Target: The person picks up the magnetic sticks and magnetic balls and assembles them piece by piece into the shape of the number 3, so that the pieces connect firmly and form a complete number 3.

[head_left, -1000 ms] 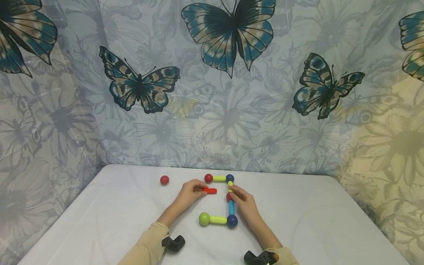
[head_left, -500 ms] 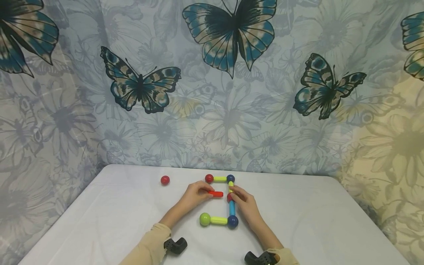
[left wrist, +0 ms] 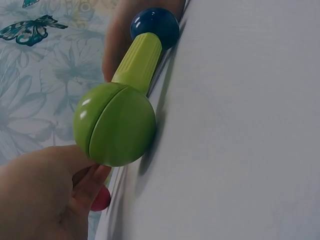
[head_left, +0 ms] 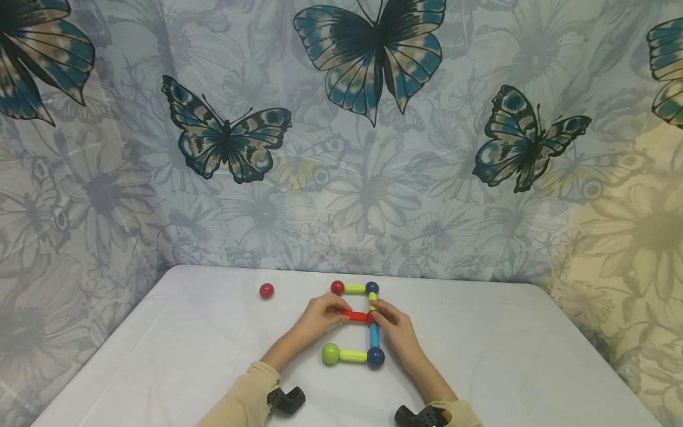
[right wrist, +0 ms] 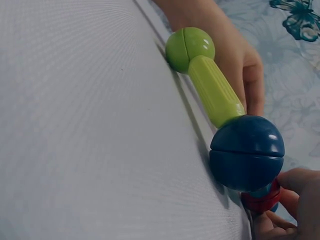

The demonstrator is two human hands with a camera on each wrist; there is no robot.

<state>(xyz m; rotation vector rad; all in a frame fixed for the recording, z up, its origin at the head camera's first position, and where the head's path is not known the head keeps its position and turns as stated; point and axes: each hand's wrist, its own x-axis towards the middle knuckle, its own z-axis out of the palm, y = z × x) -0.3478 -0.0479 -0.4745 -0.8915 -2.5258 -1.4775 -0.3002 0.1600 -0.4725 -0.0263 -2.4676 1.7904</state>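
Observation:
My left hand pinches a red rod, whose far end meets the middle red ball. That ball is gripped by the fingertips of my right hand. From it a blue rod runs to the near dark blue ball, and a yellow-green rod runs to the far dark blue ball. Another yellow-green rod joins the near blue ball to a green ball. In the left wrist view the green ball hides the red rod.
At the far side, a yellow-green rod links the far blue ball to a red ball. A loose red ball lies to the left on the white table. Butterfly-patterned cloth hangs behind the table.
My left hand has moved right and slightly nearer with the red rod, bringing its end from apart to touching the middle red ball. My right hand has stayed in place.

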